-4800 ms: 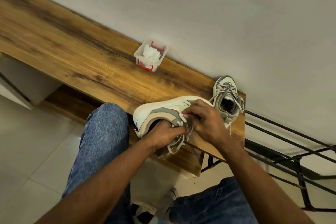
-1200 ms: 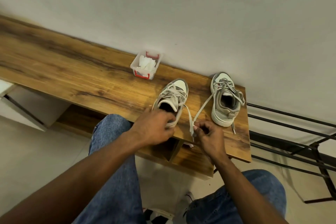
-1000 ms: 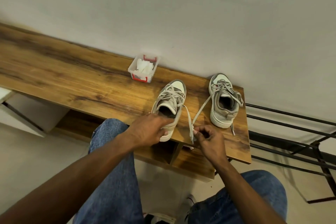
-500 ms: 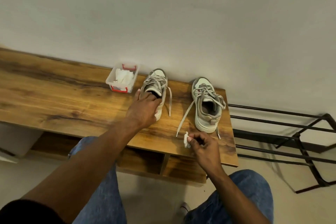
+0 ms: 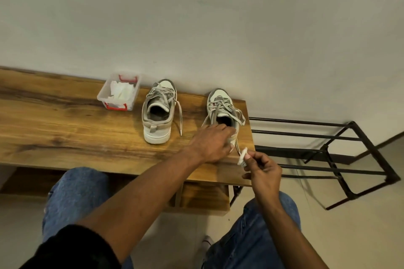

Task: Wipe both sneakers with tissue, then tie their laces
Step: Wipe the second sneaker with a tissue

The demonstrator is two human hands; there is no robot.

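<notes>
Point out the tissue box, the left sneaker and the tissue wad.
tissue box [image 5: 102,96], head view, on its clear left wall.
left sneaker [image 5: 157,135], head view, on its white heel.
tissue wad [image 5: 242,157], head view, on its middle.

Person wears blue denim jeans [image 5: 74,194], a black short sleeve [image 5: 72,249] on the left arm; right forearm bare; white shoe toe [image 5: 207,241] below.

the heel of the right sneaker [image 5: 220,105] is covered by the left hand [image 5: 211,145], so the grip there cannot be made out. the tissue [image 5: 242,157] is partly hidden in the fingers of the right hand [image 5: 263,170]. the bench [image 5: 65,133] is cut off at the left edge. the contents of the plastic box [image 5: 119,94] are too small to be told apart.
</notes>
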